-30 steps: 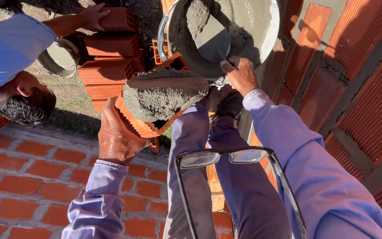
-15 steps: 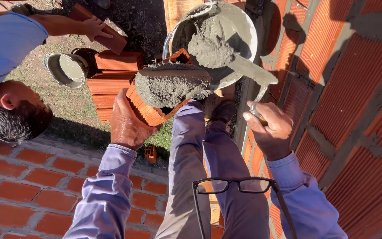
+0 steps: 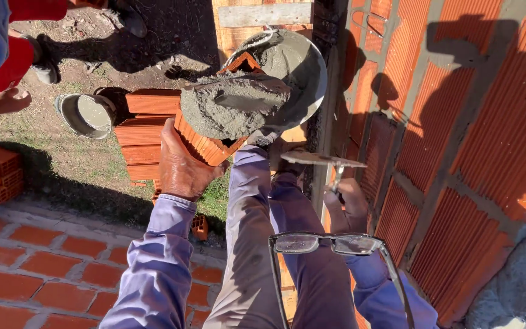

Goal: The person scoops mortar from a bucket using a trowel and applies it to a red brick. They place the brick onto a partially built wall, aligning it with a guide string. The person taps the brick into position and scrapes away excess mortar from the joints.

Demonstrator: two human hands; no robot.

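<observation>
Hollow red brick (image 3: 205, 143) clamped from below in left hand (image 3: 181, 167), mortar heap (image 3: 229, 109) carried on top, above mortar bucket (image 3: 312, 67). Trowel (image 3: 321, 159) gripped by right hand (image 3: 348, 204) beside brick wall (image 3: 458, 152). Brick best kept level; mortar best spread evenly.

I see hard, direct sunlight throughout. A sharp shadow of the person falls on the wall (image 3: 458, 122); deep shade covers the ground (image 3: 62, 176) beside the paving. Mortar (image 3: 226, 109) and sleeves are brightly lit without glare. Focus is crisp at centre. Edges bend with wide-angle distortion. The glasses (image 3: 330, 244) are slightly soft.
</observation>
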